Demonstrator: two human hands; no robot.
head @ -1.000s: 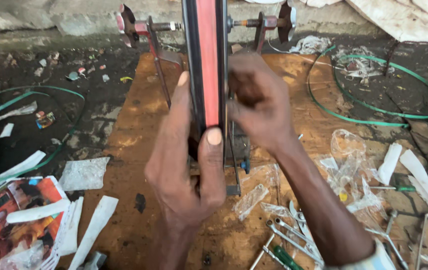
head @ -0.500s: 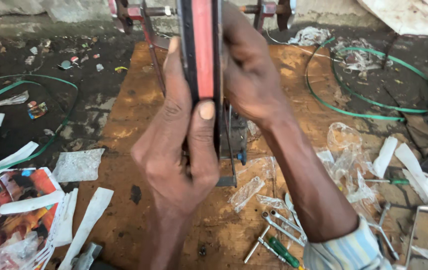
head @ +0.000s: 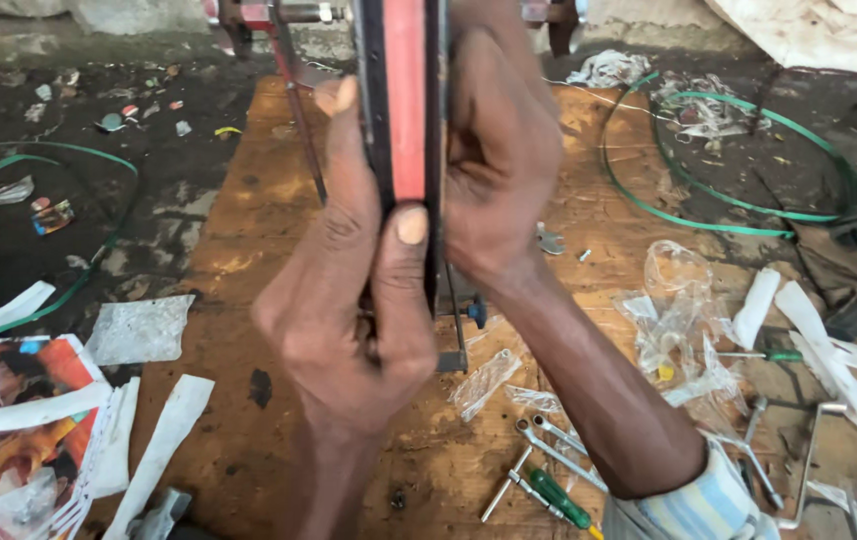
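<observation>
A bicycle wheel rim (head: 406,90) with a red strip down its middle and black edges stands upright, edge-on to me, in a metal stand over a wooden board (head: 248,220). My left hand (head: 353,300) wraps the rim from the left, thumb pressed on the red strip. My right hand (head: 493,160) grips the rim from the right, fingers curled behind it. Thin spokes show below the hands.
Wrenches and a green-handled screwdriver (head: 558,497) lie on the board at lower right. Crumpled clear plastic (head: 683,320) and white paper strips sit to the right. A green band loop (head: 748,160) lies at upper right. A printed paper (head: 8,400) lies at lower left.
The view has come closer to the rim, which now sits nearer the top edge. My left thumb has slid up the red strip. Both hands keep hold of the rim.
</observation>
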